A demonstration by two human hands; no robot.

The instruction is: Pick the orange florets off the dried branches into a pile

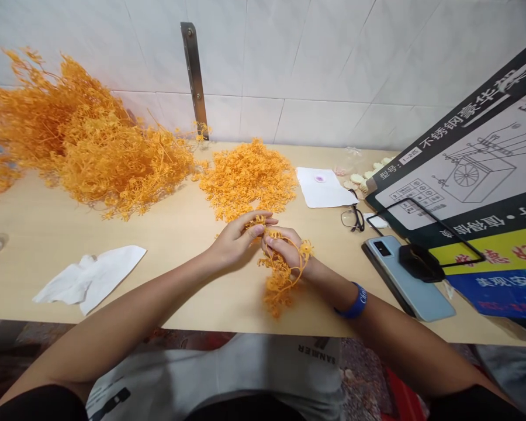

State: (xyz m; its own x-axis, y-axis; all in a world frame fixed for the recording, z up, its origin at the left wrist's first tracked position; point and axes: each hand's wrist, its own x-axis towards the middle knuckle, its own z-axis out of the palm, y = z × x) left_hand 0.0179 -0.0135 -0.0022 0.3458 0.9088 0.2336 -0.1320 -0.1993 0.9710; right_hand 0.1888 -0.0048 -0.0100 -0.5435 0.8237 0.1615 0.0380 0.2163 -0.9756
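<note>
My right hand (284, 245) is closed around a sprig of orange dried flowers (278, 286), whose stems and curly heads hang below the fingers toward the table's front edge. Close beside it, my left hand (241, 237) pinches a small orange piece (257, 221) between thumb and fingers. Just beyond both hands lies a low heap of loose orange flower heads (249, 175). A large bushy pile of orange stems (114, 140) fills the back left of the table.
White paper (114, 275) lies front left; a marked sheet (324, 187) lies beyond the hands. Glasses (353, 218), a light blue phone (409, 280) and a black stand (421, 263) are on the right. A printed box (473, 169) stands there, and a metal bracket (195, 82) leans on the wall.
</note>
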